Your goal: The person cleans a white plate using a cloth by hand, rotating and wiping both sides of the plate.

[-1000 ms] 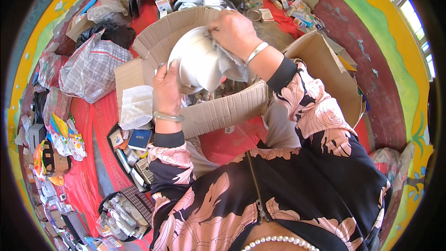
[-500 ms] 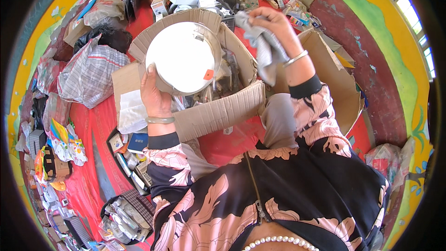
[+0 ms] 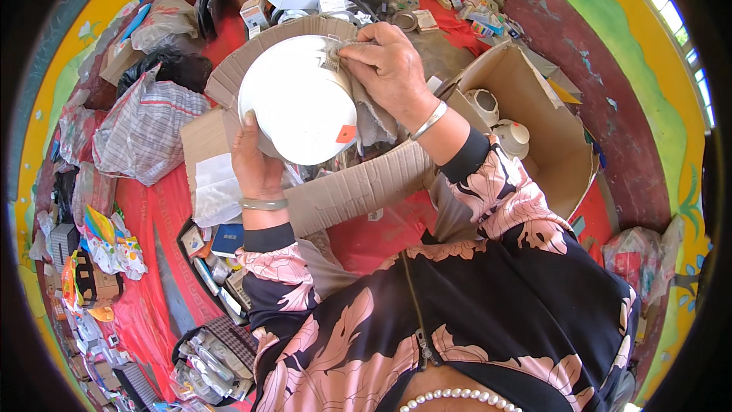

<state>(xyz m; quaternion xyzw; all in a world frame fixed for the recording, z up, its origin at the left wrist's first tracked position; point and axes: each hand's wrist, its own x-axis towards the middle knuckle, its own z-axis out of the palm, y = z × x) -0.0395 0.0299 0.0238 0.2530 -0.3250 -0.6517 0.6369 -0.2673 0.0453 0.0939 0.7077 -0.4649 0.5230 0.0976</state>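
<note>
Your right hand [image 3: 393, 76] returns, pinching grey cloth [image 3: 374, 116] against the round white container [image 3: 293, 99]; left hand [image 3: 256, 164] grips its left, fingers hidden.

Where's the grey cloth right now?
Head view, just above centre: the grey cloth is in the right hand, at the right side of the white round object, above the left large cardboard box.

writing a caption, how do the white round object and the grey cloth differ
The white round object is smooth and firm-looking; the grey cloth hangs in soft folds. The object is in the left hand, the cloth in the right hand. Both are held over the open cardboard box.
</note>
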